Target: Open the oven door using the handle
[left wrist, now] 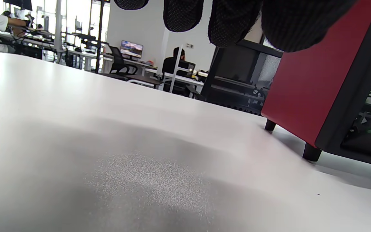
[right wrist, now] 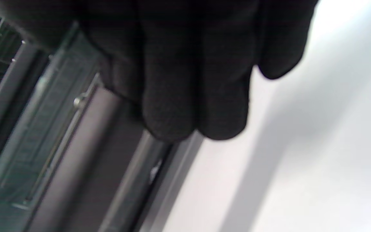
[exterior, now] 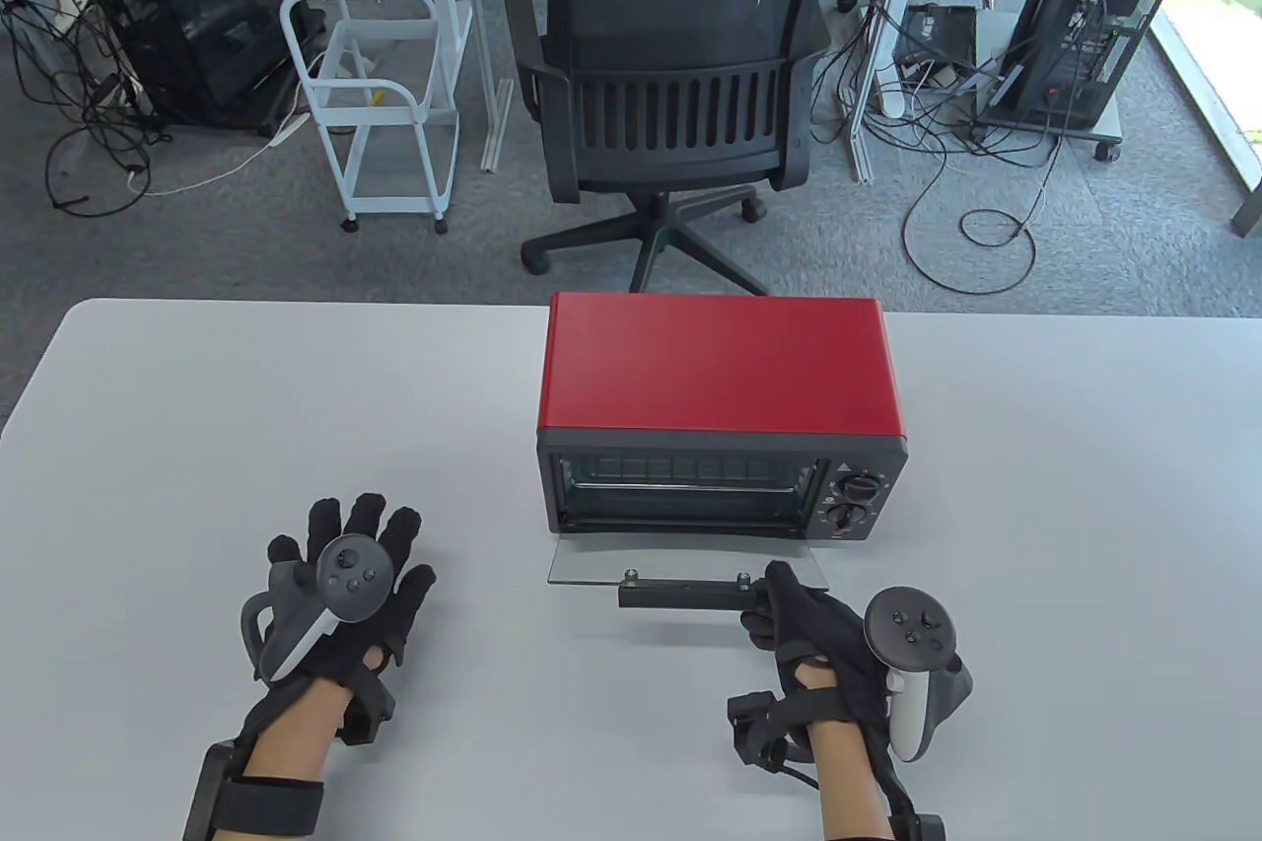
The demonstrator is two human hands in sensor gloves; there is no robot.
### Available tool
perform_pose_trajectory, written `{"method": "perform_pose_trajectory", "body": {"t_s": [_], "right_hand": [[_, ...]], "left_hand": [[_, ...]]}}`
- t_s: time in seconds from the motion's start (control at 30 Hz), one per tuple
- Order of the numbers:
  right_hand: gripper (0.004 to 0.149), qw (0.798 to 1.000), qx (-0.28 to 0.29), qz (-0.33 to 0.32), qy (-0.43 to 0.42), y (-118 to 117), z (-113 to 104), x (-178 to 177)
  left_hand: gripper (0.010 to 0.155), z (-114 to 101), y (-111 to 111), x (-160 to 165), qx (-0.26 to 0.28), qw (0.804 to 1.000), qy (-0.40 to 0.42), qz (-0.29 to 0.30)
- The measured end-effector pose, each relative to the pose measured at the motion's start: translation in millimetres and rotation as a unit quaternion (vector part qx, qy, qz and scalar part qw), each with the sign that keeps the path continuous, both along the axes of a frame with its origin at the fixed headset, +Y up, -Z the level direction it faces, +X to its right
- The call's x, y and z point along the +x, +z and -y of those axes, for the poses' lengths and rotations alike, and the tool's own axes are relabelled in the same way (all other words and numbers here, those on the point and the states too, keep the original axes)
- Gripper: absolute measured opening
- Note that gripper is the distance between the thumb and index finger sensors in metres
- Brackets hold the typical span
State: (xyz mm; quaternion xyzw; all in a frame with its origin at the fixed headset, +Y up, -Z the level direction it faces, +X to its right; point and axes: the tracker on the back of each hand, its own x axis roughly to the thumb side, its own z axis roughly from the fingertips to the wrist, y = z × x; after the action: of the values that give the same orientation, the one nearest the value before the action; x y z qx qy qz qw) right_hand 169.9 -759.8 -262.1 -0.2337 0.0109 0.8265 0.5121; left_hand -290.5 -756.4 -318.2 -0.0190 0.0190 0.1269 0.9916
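Observation:
A red toaster oven (exterior: 723, 363) stands at the middle of the white table (exterior: 246, 407). Its glass door (exterior: 601, 565) lies folded down flat toward me. The black bar handle (exterior: 680, 595) runs along the door's front edge. My right hand (exterior: 779, 609) grips the right end of the handle, fingers curled over it; the right wrist view shows the curled fingers (right wrist: 192, 96) against the bar (right wrist: 85, 154). My left hand (exterior: 340, 575) lies flat on the table, fingers spread, left of the oven. The left wrist view shows the oven's red side (left wrist: 304, 93).
Two black knobs (exterior: 856, 501) sit on the oven's right front panel. A black office chair (exterior: 670, 82) and a white cart (exterior: 380, 102) stand on the floor behind the table. Bare table lies on both sides of the oven.

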Motion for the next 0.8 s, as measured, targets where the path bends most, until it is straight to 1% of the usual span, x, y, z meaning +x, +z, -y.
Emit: {"method": "perform_pose_trajectory", "body": {"t_s": [0.17, 0.27, 0.33, 0.47, 0.6, 0.67, 0.8], "right_hand": [[0.051, 0.999, -0.046, -0.011, 0.015, 8.3, 3.6, -0.3], [0.053, 0.995, -0.084, -0.033, 0.040, 10.0, 3.7, 0.8], [0.053, 0.990, -0.114, -0.054, 0.062, 10.1, 3.9, 1.6], [0.053, 0.981, -0.152, -0.080, 0.091, 9.2, 6.3, 2.6], [0.053, 0.972, -0.180, -0.098, 0.112, 8.3, 11.7, 1.3], [0.052, 0.965, -0.198, -0.113, 0.131, 7.6, 15.0, 1.1], [0.052, 0.959, -0.216, -0.120, 0.136, 6.0, 22.4, 1.1]], "left_hand": [[0.068, -0.4, 0.6, -1.9, 0.001, 1.000, 0.007, -0.001], [0.068, -0.7, 0.7, -1.6, 0.001, 1.000, 0.006, 0.000], [0.068, -0.7, 0.4, -1.5, 0.002, 1.000, 0.008, 0.001], [0.068, -0.9, 0.4, -1.8, 0.002, 1.000, 0.011, 0.002], [0.068, -0.9, 1.2, -1.8, 0.000, 1.000, 0.011, 0.002], [0.068, -1.0, 1.3, -1.8, -0.001, 1.000, 0.010, 0.001], [0.068, -1.2, 1.5, -1.6, -0.003, 1.000, 0.008, 0.000]]}}
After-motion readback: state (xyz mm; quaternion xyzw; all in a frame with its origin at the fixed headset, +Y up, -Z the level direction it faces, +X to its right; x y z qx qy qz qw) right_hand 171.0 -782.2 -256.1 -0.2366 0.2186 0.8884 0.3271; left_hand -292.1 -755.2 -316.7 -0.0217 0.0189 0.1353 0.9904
